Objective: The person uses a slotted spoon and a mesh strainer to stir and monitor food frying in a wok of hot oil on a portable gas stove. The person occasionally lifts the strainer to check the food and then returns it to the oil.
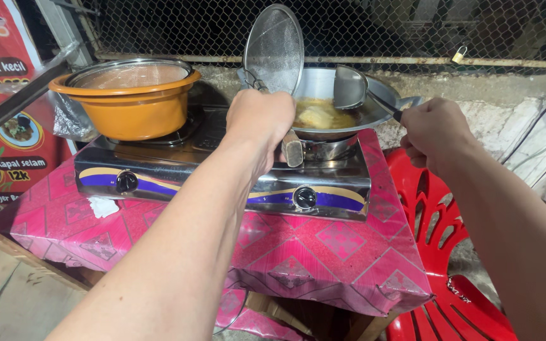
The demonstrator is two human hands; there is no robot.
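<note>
Both forearms reach out from the bottom of the view, over a table [323,252] covered in pink patterned cloth.

The left hand [259,120] is closed in a fist around the handle of a wire-mesh strainer [274,47]. The butt of the handle pokes out below the fist, and the round mesh bowl stands upright above the near rim of the wok [323,82]. The strainer looks light and stiff; its mesh probably dents easily, so the thick handle, where the hand already sits, seems the right place to hold it. Any oil on the handle would make it slippery.

The right hand [434,129] is closed around the dark handle of a metal spatula [350,87], whose flat blade tilts over the oil. It looks rigid and light, and it is held well back from the heat.

Under both hands stands a steel two-burner stove [222,170] with two black knobs. The wok rests on its right burner, holding yellow oil with a pale piece of food [316,115] floating in it. That piece is likely soft, hot and greasy, better lifted from below by mesh or blade than pinched.

An orange pot [124,98] with a glass lid sits on the left burner. A red plastic chair [437,233] stands to the right, and a chain-link fence [412,28] runs behind.
</note>
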